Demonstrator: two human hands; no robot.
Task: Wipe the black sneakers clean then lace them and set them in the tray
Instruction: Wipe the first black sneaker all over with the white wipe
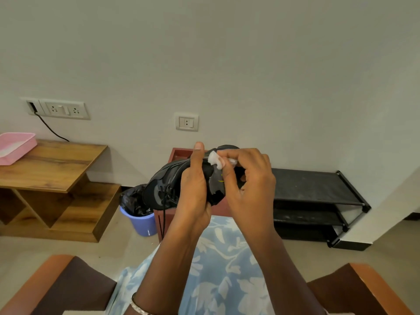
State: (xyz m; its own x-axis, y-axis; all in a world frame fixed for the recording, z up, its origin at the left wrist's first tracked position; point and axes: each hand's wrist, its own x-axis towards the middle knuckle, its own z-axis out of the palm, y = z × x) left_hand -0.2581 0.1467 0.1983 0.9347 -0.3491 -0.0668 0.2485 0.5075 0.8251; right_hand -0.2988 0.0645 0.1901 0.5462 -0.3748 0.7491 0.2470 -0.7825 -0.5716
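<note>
A black sneaker (167, 181) is held up in front of me, tilted, with a black lace (164, 218) hanging down from it. My left hand (195, 185) grips the shoe around its middle, thumb up along the side. My right hand (247, 180) pinches a small white wipe (216, 160) and presses it against the sneaker's upper edge. The rest of the shoe is hidden behind both hands. A pink tray (16, 147) sits on the wooden table at the far left. No second sneaker shows.
A red-brown stool or small table (179, 153) stands behind the shoe. A blue bin with a black liner (141, 220) is at its left, a black shoe rack (316, 189) at the right. The wooden table (52, 164) is left. Chair armrests (45, 285) flank my lap.
</note>
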